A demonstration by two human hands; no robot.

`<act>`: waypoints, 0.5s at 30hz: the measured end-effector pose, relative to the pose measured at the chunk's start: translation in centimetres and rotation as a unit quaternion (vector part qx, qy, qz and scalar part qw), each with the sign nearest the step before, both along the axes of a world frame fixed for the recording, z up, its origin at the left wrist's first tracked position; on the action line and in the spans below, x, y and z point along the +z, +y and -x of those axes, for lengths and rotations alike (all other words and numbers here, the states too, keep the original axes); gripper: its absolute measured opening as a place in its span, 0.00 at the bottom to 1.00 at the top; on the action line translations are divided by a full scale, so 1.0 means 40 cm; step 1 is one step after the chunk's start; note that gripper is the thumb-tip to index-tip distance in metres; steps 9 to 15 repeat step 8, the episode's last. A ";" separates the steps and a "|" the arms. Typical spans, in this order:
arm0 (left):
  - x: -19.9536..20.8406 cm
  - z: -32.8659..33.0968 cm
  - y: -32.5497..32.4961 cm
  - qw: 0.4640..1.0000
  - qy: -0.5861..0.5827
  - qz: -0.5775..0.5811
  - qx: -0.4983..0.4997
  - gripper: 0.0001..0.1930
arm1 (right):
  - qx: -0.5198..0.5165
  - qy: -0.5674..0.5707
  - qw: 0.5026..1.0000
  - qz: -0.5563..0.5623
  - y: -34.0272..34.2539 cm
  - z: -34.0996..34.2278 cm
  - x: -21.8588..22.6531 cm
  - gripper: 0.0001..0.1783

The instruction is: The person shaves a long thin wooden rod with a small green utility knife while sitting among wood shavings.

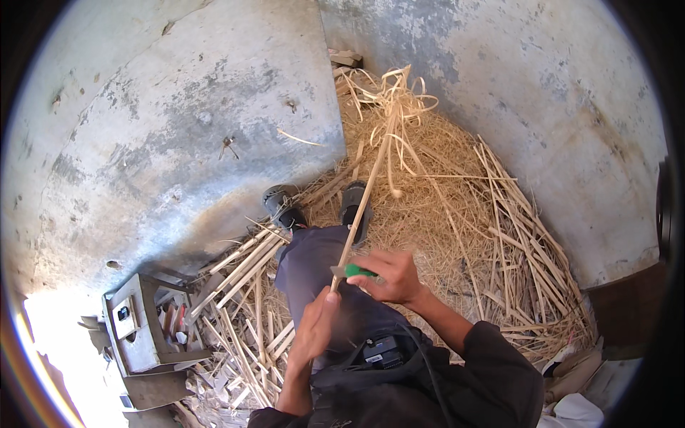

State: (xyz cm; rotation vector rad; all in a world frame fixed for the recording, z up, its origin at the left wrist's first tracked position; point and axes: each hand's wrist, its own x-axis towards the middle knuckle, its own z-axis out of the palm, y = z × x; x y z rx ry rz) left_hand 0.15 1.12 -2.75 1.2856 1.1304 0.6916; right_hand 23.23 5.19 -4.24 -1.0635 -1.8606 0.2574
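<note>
My left hand [315,324] is closed around the near end of a long, pale wooden stick [369,184], which looks like split bamboo. The stick slants away from me over my lap, and its far end carries a tuft of thin curled shavings [399,100]. In my right hand [392,277] is a knife with a green handle [357,271]. Its short blade [339,272] lies against the stick just beyond my left fingertips. The grip of the right fingers covers part of the handle.
Straw-like shavings [435,207] heap across the floor ahead. Split sticks [531,257] are stacked along the right wall, and more sticks [246,264] lie at left. A worn box-like wooden stand [135,324] holds small items. Weathered walls [235,107] close in the far side.
</note>
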 end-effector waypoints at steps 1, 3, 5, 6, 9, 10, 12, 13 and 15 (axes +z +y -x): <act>0.005 -0.001 0.003 1.000 -0.021 0.008 0.002 0.20 | 0.000 0.001 1.000 0.000 -0.005 0.005 -0.001 0.19; 0.008 0.005 0.006 1.000 -0.013 0.007 -0.005 0.20 | -0.024 0.003 1.000 -0.004 -0.011 0.009 0.004 0.19; 0.009 0.006 0.006 1.000 -0.006 0.006 -0.011 0.21 | -0.037 0.002 0.999 -0.008 -0.007 0.003 0.004 0.20; 0.009 0.007 0.004 1.000 -0.008 -0.003 -0.010 0.21 | -0.050 0.000 0.999 -0.012 -0.006 0.001 0.004 0.20; 0.009 0.007 0.002 1.000 -0.010 -0.012 -0.008 0.21 | -0.049 -0.005 0.999 -0.009 -0.005 0.000 0.008 0.20; 0.009 0.007 0.002 1.000 -0.010 -0.012 -0.008 0.21 | -0.049 -0.005 0.999 -0.009 -0.005 0.000 0.008 0.20; 0.009 0.007 0.002 1.000 -0.010 -0.012 -0.008 0.21 | -0.049 -0.005 0.999 -0.009 -0.005 0.000 0.008 0.20; 0.009 0.007 0.002 1.000 -0.010 -0.012 -0.008 0.21 | -0.049 -0.005 0.999 -0.009 -0.005 0.000 0.008 0.20; 0.009 0.007 0.002 1.000 -0.010 -0.012 -0.008 0.21 | -0.049 -0.005 0.999 -0.009 -0.005 0.000 0.008 0.20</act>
